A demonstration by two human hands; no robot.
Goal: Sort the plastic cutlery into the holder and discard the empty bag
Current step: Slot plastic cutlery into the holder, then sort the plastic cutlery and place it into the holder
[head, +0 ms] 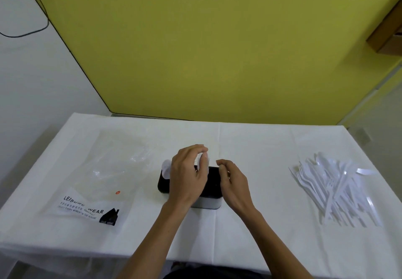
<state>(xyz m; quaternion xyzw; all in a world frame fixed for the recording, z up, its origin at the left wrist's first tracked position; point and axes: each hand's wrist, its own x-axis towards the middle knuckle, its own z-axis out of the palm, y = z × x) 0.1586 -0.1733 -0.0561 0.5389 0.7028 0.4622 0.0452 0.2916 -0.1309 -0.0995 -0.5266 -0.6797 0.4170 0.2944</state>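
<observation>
A black-topped holder [214, 183] with a pale base stands at the middle of the white table [250, 139]. My left hand [188, 176] hovers over it, fingertips pinched on a white spoon [205, 159] standing in the holder. Another white spoon [166, 168] sticks up at the holder's left end. My right hand [233, 180] is just right of it, fingers curled, with nothing clearly in them. A heap of white plastic cutlery [335, 187], forks and spoons among it, lies at the right. The clear empty bag [97, 183] with black "LEISURE WEAR" print lies flat at the left.
A yellow wall rises behind the table's far edge. A brown shelf or box [389, 32] juts out at the upper right. A black cable [26, 28] runs along the white wall at the left. The table's near edge drops off close to my body.
</observation>
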